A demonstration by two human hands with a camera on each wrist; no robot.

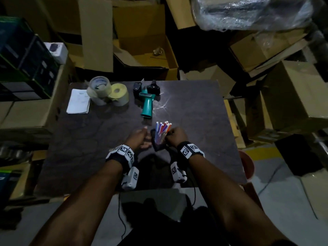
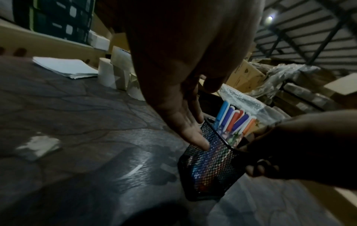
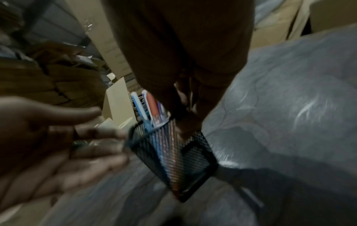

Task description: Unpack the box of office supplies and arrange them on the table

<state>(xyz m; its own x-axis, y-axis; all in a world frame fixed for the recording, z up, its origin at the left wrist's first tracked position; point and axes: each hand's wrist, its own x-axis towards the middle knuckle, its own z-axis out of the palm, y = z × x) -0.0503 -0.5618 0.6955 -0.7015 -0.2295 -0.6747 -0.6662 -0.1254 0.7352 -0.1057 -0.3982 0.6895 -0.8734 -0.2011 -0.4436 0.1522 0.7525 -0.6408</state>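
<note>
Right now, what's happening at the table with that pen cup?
The person's right hand grips the black mesh pen holder full of coloured pens, tilted over the table. The left hand is open, fingers against its side. Tape rolls, a teal tape dispenser and papers already lie further back.

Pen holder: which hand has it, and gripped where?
The right hand grips the black mesh pen holder at its rim. The left hand is open, fingers straight against its side.

Bare forearms — each wrist wears a black band (image 1: 122, 153) with white, black-patterned marker blocks (image 1: 190, 149) and a thin black cable (image 1: 193, 196).
</note>
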